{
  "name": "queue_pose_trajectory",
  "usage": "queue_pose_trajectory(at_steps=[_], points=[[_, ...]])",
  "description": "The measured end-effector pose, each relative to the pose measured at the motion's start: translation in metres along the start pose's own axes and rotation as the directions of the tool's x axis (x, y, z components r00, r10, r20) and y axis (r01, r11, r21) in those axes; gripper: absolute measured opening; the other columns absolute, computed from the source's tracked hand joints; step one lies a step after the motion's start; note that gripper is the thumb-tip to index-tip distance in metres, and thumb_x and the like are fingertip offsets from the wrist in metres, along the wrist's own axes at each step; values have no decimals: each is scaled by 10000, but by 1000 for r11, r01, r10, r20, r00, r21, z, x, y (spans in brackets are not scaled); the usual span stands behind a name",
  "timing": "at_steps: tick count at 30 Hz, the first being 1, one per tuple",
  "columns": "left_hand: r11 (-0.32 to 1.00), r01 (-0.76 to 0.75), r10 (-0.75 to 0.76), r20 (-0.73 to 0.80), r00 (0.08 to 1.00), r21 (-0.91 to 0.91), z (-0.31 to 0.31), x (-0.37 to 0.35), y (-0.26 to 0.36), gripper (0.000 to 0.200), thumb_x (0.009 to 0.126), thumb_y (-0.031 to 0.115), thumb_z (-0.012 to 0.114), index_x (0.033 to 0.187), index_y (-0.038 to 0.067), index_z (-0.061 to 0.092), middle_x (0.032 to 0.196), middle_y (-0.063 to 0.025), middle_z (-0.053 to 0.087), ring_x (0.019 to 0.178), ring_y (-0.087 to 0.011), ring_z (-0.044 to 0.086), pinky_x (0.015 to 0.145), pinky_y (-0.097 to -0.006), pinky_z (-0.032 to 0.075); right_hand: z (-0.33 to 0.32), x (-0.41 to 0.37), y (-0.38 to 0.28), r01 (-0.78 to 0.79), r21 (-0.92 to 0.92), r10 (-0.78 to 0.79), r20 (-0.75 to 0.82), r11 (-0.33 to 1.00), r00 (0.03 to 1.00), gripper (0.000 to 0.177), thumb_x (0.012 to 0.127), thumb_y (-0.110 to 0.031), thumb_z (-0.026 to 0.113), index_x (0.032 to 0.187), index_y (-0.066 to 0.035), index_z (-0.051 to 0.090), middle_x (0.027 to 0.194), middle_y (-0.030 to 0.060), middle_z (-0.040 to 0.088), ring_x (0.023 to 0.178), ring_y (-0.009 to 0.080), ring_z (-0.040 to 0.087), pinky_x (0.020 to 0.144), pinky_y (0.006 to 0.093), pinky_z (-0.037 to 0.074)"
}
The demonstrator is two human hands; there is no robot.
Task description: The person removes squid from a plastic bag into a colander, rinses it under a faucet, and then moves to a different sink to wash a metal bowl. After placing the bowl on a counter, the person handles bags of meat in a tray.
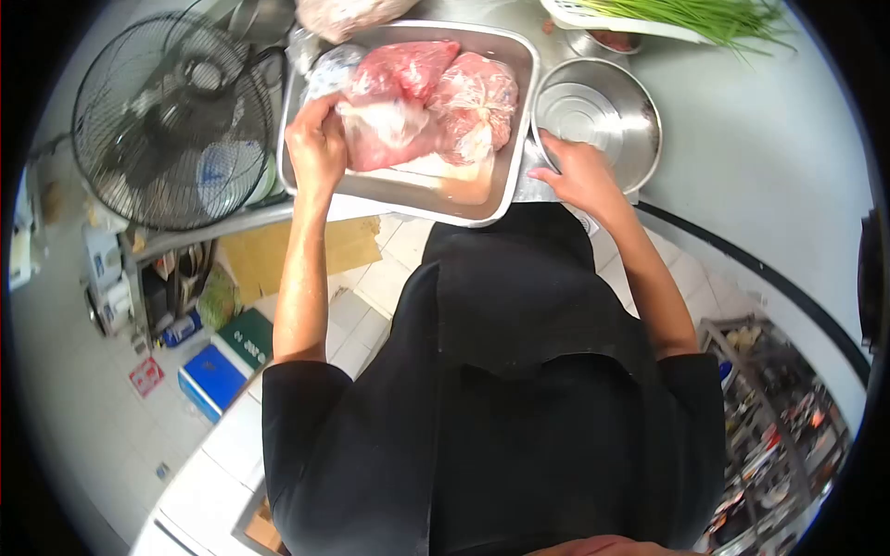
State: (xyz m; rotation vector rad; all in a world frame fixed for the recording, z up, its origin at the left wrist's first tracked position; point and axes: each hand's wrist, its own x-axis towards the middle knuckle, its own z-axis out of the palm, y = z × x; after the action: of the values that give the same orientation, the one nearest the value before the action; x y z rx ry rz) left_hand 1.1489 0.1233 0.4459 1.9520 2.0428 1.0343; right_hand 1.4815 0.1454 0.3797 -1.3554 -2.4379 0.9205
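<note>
My left hand [317, 148] is closed on the clear plastic of a bag of meat [394, 125] at the left side of a metal tray [505, 190]. This bag is blurred. Behind it lies a bag of redder meat [403, 67], and to its right is a knotted bag of pale pink minced meat [477, 97]. Some pinkish liquid [464, 185] pools in the tray's near right corner. My right hand [584, 176] is at the near left rim of a round metal pot [603, 107], its thumb outside and its fingers over the rim.
A black-caged fan [171, 120] stands left of the tray. Green stalks [691, 17] lie in a white basket [621, 26] at the back right, beside a small metal bowl [607, 44]. Another bag [348, 14] sits behind the tray. A blue-lidded box [213, 375] is on the floor.
</note>
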Motion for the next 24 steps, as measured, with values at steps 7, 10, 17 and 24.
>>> queue_pose_trajectory(at_steps=[7,10,17,24], points=[[971,-192,216,-181,959,142,-12,39,44,296,680,-59,473,919,24,627,704,-113,603,624,-171,584,601,-261,460,-55,56,-66,511,150,-388,-483,847,785,434,717,-181,691,1121,-76,573,1045,131,579,969,300,560,850,353,448],[912,-325,376,-195,906,249,7,44,65,260,620,-79,525,831,35,625,690,-107,587,654,-277,589,587,-349,479,-57,89,-92,584,90,-465,-515,806,720,436,694,-160,700,1104,-88,572,1093,91,541,982,290,535,839,377,438],[953,-279,288,-71,955,117,88,47,3,305,587,-39,564,866,55,640,783,-128,603,770,-317,558,688,-390,444,-1,147,-63,357,5,-344,-262,934,902,352,724,-166,617,1062,-69,598,1135,129,526,1031,322,520,867,377,433],[924,-108,102,-37,994,-366,99,41,13,317,672,64,630,984,43,581,882,-136,588,866,-298,554,779,-368,447,7,168,-51,319,-44,-314,-347,947,884,138,735,-100,601,834,-12,641,1024,116,552,942,311,533,819,373,426]])
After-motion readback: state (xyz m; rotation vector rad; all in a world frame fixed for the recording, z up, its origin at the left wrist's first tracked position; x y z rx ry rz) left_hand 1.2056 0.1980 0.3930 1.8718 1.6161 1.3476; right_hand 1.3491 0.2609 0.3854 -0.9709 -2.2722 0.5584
